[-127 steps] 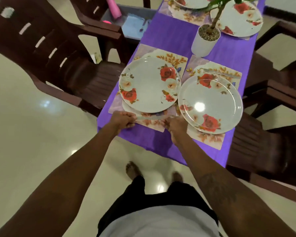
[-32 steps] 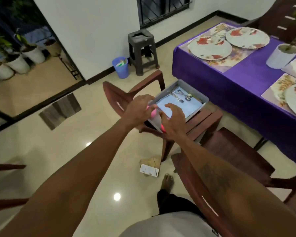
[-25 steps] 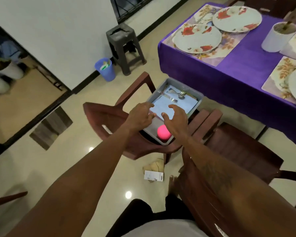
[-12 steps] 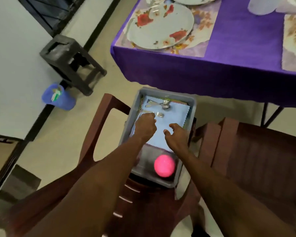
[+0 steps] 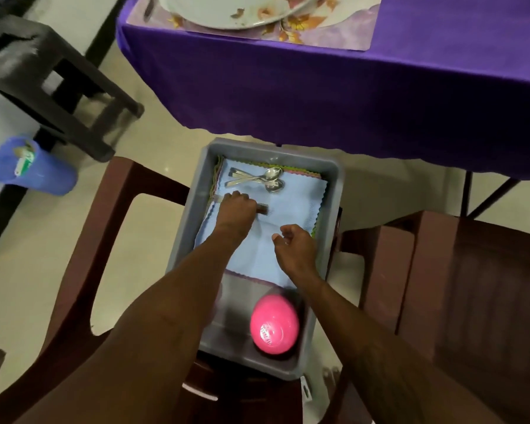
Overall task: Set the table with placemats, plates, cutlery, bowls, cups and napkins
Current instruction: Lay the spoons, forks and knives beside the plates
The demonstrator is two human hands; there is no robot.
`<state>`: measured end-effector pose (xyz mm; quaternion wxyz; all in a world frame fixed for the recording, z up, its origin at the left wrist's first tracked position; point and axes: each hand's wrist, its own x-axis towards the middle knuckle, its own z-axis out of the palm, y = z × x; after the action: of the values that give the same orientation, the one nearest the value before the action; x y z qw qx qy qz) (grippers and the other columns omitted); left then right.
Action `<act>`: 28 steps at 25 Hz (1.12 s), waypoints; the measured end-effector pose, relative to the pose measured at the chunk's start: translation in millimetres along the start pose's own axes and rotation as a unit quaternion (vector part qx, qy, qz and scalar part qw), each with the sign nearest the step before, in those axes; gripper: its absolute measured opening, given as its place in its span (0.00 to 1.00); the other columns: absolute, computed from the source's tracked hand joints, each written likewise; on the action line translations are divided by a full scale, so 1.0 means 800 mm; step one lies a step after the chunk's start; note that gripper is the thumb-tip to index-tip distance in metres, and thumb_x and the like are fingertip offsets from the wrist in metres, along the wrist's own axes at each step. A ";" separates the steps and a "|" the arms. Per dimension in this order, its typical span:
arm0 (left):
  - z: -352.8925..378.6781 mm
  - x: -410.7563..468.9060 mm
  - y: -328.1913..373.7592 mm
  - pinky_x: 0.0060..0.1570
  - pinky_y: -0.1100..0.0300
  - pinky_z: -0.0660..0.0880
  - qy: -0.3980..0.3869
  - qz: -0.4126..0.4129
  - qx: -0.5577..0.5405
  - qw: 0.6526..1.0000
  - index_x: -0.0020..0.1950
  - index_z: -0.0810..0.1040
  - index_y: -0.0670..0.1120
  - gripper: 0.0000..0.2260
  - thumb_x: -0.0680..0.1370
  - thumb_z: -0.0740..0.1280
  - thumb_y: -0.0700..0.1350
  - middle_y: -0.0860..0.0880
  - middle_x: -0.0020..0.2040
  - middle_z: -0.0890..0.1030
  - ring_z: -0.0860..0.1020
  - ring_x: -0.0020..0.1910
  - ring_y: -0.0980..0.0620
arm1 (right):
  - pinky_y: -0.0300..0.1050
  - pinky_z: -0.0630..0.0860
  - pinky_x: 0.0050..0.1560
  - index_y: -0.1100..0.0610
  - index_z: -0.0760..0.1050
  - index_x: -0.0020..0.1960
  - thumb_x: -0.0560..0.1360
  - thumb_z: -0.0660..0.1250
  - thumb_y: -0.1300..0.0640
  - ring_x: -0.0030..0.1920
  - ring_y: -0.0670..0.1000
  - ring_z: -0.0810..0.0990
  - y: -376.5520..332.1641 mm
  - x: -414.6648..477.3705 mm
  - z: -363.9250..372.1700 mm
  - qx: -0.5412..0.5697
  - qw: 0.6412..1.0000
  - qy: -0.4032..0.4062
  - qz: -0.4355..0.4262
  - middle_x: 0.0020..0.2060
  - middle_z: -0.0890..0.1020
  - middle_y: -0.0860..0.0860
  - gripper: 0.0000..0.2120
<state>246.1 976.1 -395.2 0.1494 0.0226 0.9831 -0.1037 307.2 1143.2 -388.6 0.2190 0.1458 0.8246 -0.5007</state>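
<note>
A grey tray [image 5: 334, 175] sits on a brown chair seat. Inside lie stacked napkins, the top one light blue [image 5: 294, 203], two spoons [image 5: 268, 179] at the far end, and a pink cup [image 5: 274, 323] at the near end. My left hand [image 5: 237, 208] has its fingers curled over a fork [image 5: 262, 208] lying on the napkins; the fork's ends stick out on both sides. My right hand [image 5: 294, 244] hovers over the blue napkin with loosely curled fingers, holding nothing. A flowered plate [image 5: 227, 10] on a placemat [image 5: 328, 26] lies on the purple table.
The purple tablecloth [image 5: 318, 96] hangs just beyond the tray. The brown chair [image 5: 98, 240] holds the tray; another brown chair [image 5: 471, 286] stands to the right. A dark stool [image 5: 43, 71] and a blue bin [image 5: 31, 166] stand at the left.
I have come closer to the tray from the table. My left hand has closed down on the fork; my right hand stays over the napkin.
</note>
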 end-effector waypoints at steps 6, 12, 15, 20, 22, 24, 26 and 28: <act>0.024 -0.058 -0.009 0.70 0.48 0.68 -0.032 0.032 0.015 0.999 0.64 0.76 0.44 0.16 0.77 0.71 0.39 0.43 0.60 0.80 0.79 0.60 0.42 | 0.32 0.76 0.44 0.59 0.84 0.55 0.77 0.73 0.58 0.42 0.43 0.82 -0.031 -0.029 -0.024 0.054 0.998 -0.023 0.027 0.43 0.85 0.49 0.09; -0.098 -0.114 0.047 0.38 0.53 0.81 -0.005 -0.172 -0.528 0.831 0.52 0.81 0.41 0.04 0.82 0.68 0.41 0.46 0.42 0.83 0.83 0.40 0.45 | 0.45 0.83 0.50 0.57 0.86 0.54 0.78 0.73 0.57 0.44 0.50 0.86 -0.061 -0.073 -0.094 0.107 0.994 -0.021 0.020 0.43 0.87 0.51 0.08; -0.191 -0.154 0.083 0.40 0.51 0.85 -0.032 -0.161 -0.674 0.720 0.52 0.83 0.41 0.05 0.82 0.69 0.41 0.42 0.43 0.86 0.86 0.40 0.45 | 0.54 0.86 0.48 0.54 0.87 0.53 0.79 0.72 0.54 0.41 0.53 0.87 -0.098 -0.113 -0.148 0.165 0.985 -0.050 0.017 0.41 0.88 0.52 0.07; -0.295 -0.206 0.137 0.47 0.40 0.84 -0.039 -0.211 -0.738 0.639 0.54 0.83 0.36 0.07 0.81 0.71 0.40 0.36 0.48 0.86 0.86 0.48 0.36 | 0.40 0.80 0.30 0.61 0.84 0.54 0.81 0.69 0.60 0.29 0.46 0.84 -0.143 -0.181 -0.256 0.249 0.961 -0.111 0.039 0.36 0.85 0.54 0.07; -0.335 -0.229 0.163 0.47 0.40 0.84 -0.034 -0.209 -0.734 0.645 0.55 0.83 0.38 0.08 0.80 0.72 0.41 0.37 0.48 0.86 0.86 0.49 0.37 | 0.37 0.77 0.26 0.61 0.84 0.52 0.81 0.71 0.59 0.26 0.44 0.82 -0.148 -0.204 -0.302 0.247 0.961 -0.120 0.033 0.30 0.85 0.50 0.06; -0.366 -0.249 0.187 0.47 0.40 0.84 -0.026 -0.212 -0.731 0.649 0.55 0.83 0.40 0.08 0.80 0.72 0.43 0.38 0.48 0.86 0.86 0.49 0.38 | 0.38 0.78 0.27 0.60 0.84 0.47 0.79 0.74 0.57 0.27 0.45 0.83 -0.151 -0.227 -0.341 0.252 0.958 -0.135 0.022 0.29 0.85 0.50 0.06; -0.396 -0.269 0.208 0.46 0.41 0.85 -0.015 -0.210 -0.730 0.650 0.52 0.83 0.43 0.04 0.79 0.72 0.42 0.38 0.48 0.86 0.86 0.48 0.39 | 0.47 0.84 0.37 0.59 0.85 0.48 0.76 0.76 0.53 0.35 0.51 0.86 -0.151 -0.247 -0.371 0.251 0.958 -0.140 0.011 0.36 0.87 0.55 0.09; -0.421 -0.288 0.227 0.45 0.40 0.85 -0.013 -0.200 -0.726 0.657 0.49 0.84 0.44 0.03 0.78 0.72 0.43 0.39 0.47 0.86 0.86 0.48 0.39 | 0.59 0.85 0.50 0.58 0.86 0.51 0.76 0.77 0.54 0.44 0.59 0.87 -0.150 -0.276 -0.399 0.252 0.957 -0.142 -0.016 0.43 0.87 0.61 0.09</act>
<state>382.4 1221.2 -47.3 0.1064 -0.2914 0.7243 0.6157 373.5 1367.6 -56.9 0.2825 0.1106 0.6343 -0.7111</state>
